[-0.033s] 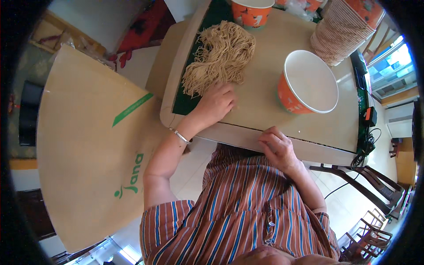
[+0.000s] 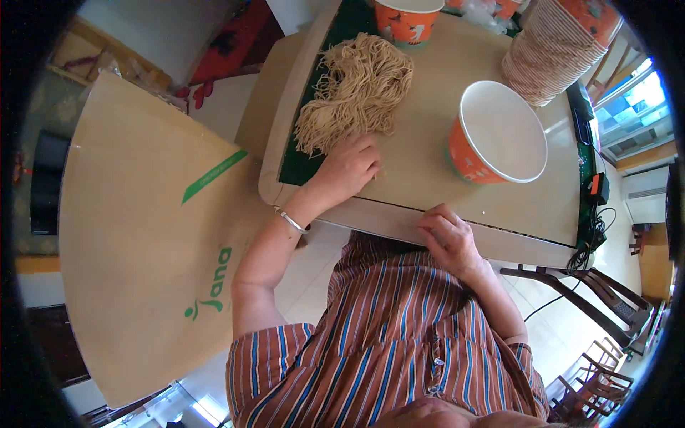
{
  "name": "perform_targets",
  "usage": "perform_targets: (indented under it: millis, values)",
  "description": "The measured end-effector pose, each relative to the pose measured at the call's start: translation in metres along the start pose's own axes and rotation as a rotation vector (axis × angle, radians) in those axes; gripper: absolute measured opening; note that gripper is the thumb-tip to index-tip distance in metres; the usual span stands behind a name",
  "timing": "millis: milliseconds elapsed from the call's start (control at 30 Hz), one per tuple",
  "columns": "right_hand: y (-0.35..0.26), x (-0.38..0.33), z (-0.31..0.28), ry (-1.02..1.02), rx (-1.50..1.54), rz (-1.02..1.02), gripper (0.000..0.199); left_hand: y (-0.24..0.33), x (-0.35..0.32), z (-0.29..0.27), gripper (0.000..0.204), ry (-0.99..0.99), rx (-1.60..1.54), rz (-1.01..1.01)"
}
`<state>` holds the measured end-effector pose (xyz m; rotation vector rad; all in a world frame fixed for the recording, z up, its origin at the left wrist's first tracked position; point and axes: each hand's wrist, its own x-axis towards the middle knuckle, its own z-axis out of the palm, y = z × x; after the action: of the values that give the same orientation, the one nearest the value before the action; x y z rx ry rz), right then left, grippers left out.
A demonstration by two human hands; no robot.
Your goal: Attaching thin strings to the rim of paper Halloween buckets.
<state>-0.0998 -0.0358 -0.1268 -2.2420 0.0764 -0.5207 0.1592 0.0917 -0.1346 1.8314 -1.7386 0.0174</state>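
Note:
A heap of thin tan strands (image 2: 360, 85), like noodles or string, lies on the left part of the table. At its near edge rests my left hand (image 2: 349, 167), with a silver bracelet on the wrist. Its fingers are curled in, and whatever they may hold is hidden. My right hand (image 2: 451, 239) sits at the table's front edge, fingers loosely closed, with nothing visible in them. Beyond it stands a large orange paper tub (image 2: 472, 160) with a white rim and pale inside, apart from both hands.
Another orange paper tub (image 2: 407, 27) stands at the far edge, beside a clear plastic bag (image 2: 485, 14). A tall stack of nested tubs (image 2: 553, 57) leans at the far right. Black cables (image 2: 596, 232) hang at the right edge. A big cardboard box (image 2: 150, 235) fills the left.

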Motion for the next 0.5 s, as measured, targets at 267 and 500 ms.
perform_targets:
  millis: [267,500]
  values:
    - [0.002,0.006,0.003,-0.005,0.072,0.018,0.01,0.025,-0.007,-0.018,0.012,0.1,-0.29,-0.109]
    - [0.004,0.026,0.02,0.103,0.327,0.153,0.012,0.029,-0.013,-0.016,0.007,0.136,-0.517,-0.373]
